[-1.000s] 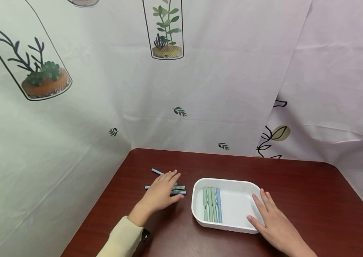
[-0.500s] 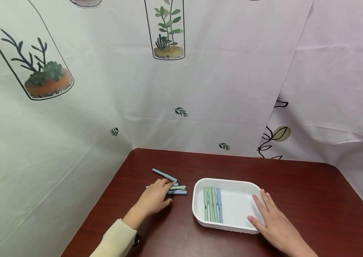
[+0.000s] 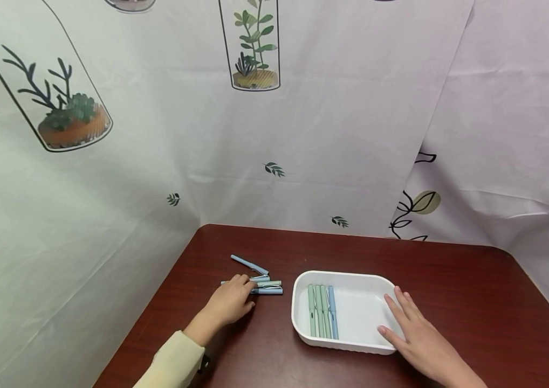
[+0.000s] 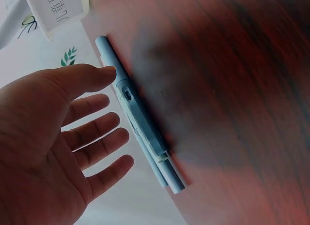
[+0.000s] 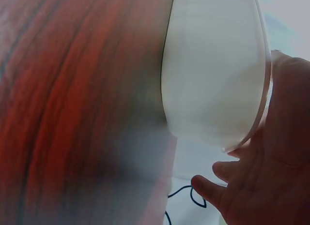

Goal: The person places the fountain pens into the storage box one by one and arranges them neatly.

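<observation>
My left hand [image 3: 230, 302] is over a small group of loose pens, its loosely bent fingers right at a green pen [image 3: 274, 283] and a blue pen [image 3: 270, 291]. In the left wrist view the thumb tip overlaps the blue pen's cap, and the other fingers are spread apart behind. Another blue pen [image 3: 249, 264] lies slanted farther back. My right hand [image 3: 420, 339] rests at the right end of a white tray [image 3: 352, 274], fingers extended over its rim. Inside the tray's left part, several green pens [image 3: 320, 312] lie side by side with one blue pen [image 3: 333, 312].
The dark red-brown wooden table [image 3: 473, 302] carries everything. White curtain-like sheets [image 3: 342, 134] printed with plants stand along its back and left side. A pale sleeve [image 3: 172, 358] covers the left forearm, with a dark band at the wrist.
My left hand has drawn back toward the left and nearer, uncovering more of the loose pens, and its fingers have bent more. The right hand stays at the tray.
</observation>
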`<action>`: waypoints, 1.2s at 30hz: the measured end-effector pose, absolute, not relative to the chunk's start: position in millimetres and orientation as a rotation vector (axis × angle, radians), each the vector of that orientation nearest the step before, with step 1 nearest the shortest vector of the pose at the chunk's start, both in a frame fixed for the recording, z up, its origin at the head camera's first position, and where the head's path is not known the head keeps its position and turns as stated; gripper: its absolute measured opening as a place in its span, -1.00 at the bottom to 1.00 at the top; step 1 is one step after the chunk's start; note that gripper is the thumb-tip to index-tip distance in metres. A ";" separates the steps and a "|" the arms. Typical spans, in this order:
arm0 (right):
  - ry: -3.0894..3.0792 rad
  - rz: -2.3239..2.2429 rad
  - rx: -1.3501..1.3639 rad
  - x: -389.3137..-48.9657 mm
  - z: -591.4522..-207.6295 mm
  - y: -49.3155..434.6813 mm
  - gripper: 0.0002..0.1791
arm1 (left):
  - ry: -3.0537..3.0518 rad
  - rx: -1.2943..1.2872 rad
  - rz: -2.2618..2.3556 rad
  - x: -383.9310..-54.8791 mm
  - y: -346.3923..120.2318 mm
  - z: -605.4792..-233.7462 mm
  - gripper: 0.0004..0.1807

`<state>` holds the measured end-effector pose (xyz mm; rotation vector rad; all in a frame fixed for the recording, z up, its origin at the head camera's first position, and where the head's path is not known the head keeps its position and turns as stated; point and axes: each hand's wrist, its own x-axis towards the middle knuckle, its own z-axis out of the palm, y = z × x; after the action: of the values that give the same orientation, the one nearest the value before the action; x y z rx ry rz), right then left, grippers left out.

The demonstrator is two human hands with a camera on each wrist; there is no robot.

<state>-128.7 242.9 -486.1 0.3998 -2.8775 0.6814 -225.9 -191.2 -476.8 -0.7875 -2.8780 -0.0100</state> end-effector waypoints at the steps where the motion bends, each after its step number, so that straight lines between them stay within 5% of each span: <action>1: -2.872 0.678 0.407 -128.8 -486.6 243.7 -0.17 | -2.881 -0.783 -0.009 -226.2 -191.3 -477.2 -0.59; 36: -2.795 0.634 0.488 -130.1 -494.8 252.6 -0.27 | -2.895 -0.750 -0.025 -235.5 -197.0 -486.8 -0.63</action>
<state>-130.1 252.6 -494.8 0.4878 -2.7951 0.6336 -235.5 -197.0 -486.8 -0.7496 -2.8945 -0.0254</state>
